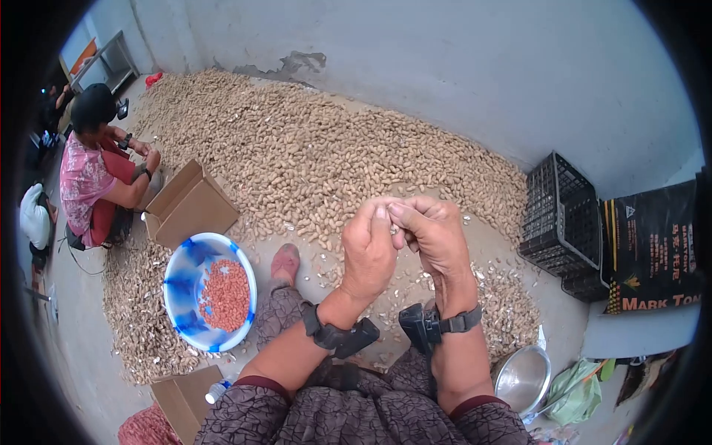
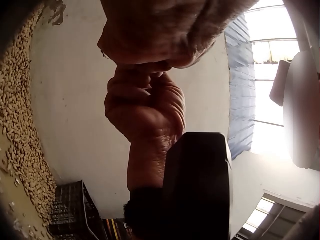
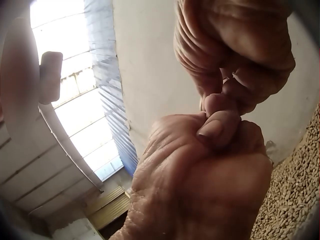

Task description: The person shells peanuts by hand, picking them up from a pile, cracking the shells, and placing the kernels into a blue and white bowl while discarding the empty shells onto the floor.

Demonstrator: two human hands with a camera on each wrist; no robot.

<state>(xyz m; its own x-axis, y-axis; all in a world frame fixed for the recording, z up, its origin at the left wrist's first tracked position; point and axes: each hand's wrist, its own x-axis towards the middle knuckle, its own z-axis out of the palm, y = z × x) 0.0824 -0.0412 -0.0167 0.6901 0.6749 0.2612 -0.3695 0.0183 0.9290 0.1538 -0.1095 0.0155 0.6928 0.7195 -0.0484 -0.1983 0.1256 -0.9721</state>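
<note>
Both hands meet at the fingertips in front of the body in the head view. My left hand (image 1: 369, 256) has its thumb and fingers bent inward against the other hand's tips. Opposite it, my right hand (image 1: 439, 241) pinches a small pale peanut (image 1: 393, 229), mostly covered by the fingers of both hands. The left wrist view has my left hand (image 2: 165, 30) dark and close at the top, touching my right hand (image 2: 145, 107) below it. Fingertips also press together in the right wrist view, where the peanut itself is hidden.
Unshelled peanuts (image 1: 297, 152) spread along the wall. A blue-and-white basin (image 1: 174, 285) with reddish kernels (image 1: 225, 295) stands left, near a cardboard box (image 1: 194, 211) and a seated person (image 1: 89, 174). Black crates (image 1: 560, 215) and a metal bowl (image 1: 523, 380) are at the right.
</note>
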